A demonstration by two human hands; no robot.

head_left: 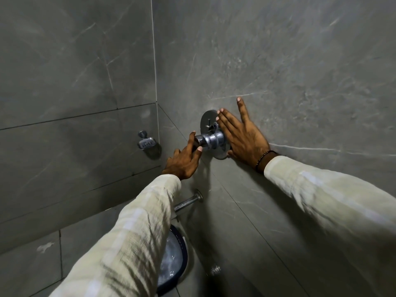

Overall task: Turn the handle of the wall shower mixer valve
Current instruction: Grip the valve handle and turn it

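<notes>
Handle (200, 140): my left hand (184, 161) grips its end for leverage; right hand (242, 133) open, flat against wall (300, 71), bracing me.

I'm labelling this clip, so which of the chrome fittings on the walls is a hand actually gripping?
The mixer valve handle, gripped by the left hand. The soap dish and the spout below are untouched.
</notes>
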